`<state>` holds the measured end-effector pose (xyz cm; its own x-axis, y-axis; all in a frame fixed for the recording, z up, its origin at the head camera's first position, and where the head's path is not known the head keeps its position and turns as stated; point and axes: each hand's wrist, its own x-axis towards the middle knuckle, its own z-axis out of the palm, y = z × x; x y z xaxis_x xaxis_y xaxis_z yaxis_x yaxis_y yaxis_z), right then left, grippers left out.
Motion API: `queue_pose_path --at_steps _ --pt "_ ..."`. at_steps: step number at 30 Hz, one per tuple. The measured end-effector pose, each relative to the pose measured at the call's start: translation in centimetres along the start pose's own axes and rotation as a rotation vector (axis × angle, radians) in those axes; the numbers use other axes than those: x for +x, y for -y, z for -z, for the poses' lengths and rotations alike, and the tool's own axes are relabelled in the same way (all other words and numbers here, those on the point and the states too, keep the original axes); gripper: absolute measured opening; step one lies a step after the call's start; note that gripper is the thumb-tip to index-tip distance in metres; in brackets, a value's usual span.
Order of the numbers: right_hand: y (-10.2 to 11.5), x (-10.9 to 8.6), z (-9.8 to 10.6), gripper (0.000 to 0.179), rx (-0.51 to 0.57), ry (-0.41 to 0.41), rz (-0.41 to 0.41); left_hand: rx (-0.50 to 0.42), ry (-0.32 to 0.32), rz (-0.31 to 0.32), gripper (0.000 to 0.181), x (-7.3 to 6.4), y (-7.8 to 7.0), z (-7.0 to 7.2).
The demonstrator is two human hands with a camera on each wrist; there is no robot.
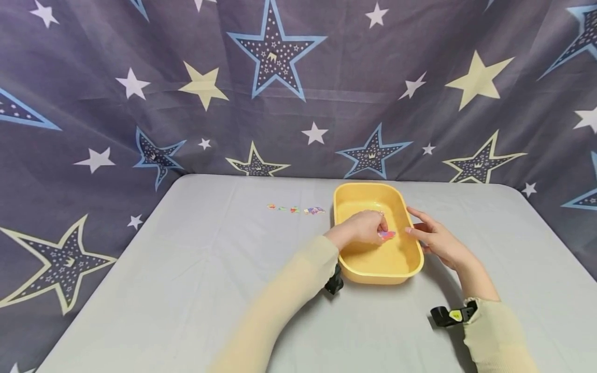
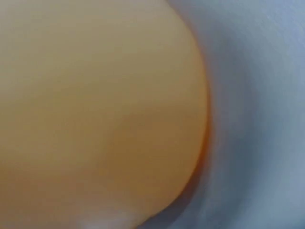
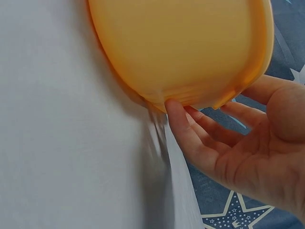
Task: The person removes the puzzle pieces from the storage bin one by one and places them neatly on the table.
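A smooth, yellow, rounded-rectangular tray [image 1: 380, 278] is shown standing on a table covered in pale grey cloth [image 1: 186, 269]. A small, flat, pink-and-purple piece [image 1: 387, 235] is located inside the tray, low over its floor, and is pinched in the curled fingers of the left hand [image 1: 366, 227], which is reached in over the near left rim. The tray's right rim is held by the right hand [image 1: 438, 238] in a loose grip, thumb over the edge and fingers against the outer wall. A short row of tiny coloured pieces [image 1: 295, 210], in red, green and purple, is laid on the cloth left of the tray. A black wrist camera [image 1: 446, 316] bearing a yellow-green label [image 1: 456, 315] is worn at the right wrist; its marks are too small to be read. Dark purple-grey fabric [image 1: 342, 67] is hung behind, printed with white, yellow and blue-edged stars, some bearing small crowns. In the left-wrist view, only a blurred yellow surface and grey cloth are recorded.
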<state>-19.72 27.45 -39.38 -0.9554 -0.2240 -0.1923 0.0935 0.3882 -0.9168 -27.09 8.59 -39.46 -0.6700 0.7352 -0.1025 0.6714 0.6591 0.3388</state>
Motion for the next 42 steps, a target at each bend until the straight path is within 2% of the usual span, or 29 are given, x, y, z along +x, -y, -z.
queue_pose_path --at_steps 7,12,19,24,28,35,39,42 --pt "0.0 0.1 0.0 0.071 0.009 -0.002 -0.002 -0.049 -0.017 0.030 0.016 -0.9 0.6 1.2" --pt "0.0 0.0 0.0 0.070 -0.001 0.000 0.003 -0.035 -0.031 -0.004 0.018 -1.2 1.1 1.9" --pt "0.1 0.0 0.0 0.071 0.004 0.000 -0.001 -0.069 -0.039 -0.039 0.032 -1.9 1.5 3.7" --pt "0.1 0.1 -0.1 0.069 -0.014 -0.002 -0.007 -0.034 -0.048 -0.074 0.032 -2.3 2.1 4.4" --pt "0.0 0.0 -0.1 0.070 -0.018 0.001 -0.011 -0.043 -0.064 -0.091 0.033 -2.9 2.7 4.8" --pt "0.1 0.0 0.0 0.070 0.016 0.004 0.001 -0.096 -0.095 -0.046 0.033 -3.9 3.9 5.7" --pt "0.1 0.0 0.1 0.070 0.016 0.005 0.004 -0.082 -0.118 -0.046 0.033 -4.6 4.5 6.3" --pt "0.1 0.0 0.0 0.071 0.007 0.007 0.000 -0.113 -0.145 -0.055 0.034 -5.1 5.1 6.4"
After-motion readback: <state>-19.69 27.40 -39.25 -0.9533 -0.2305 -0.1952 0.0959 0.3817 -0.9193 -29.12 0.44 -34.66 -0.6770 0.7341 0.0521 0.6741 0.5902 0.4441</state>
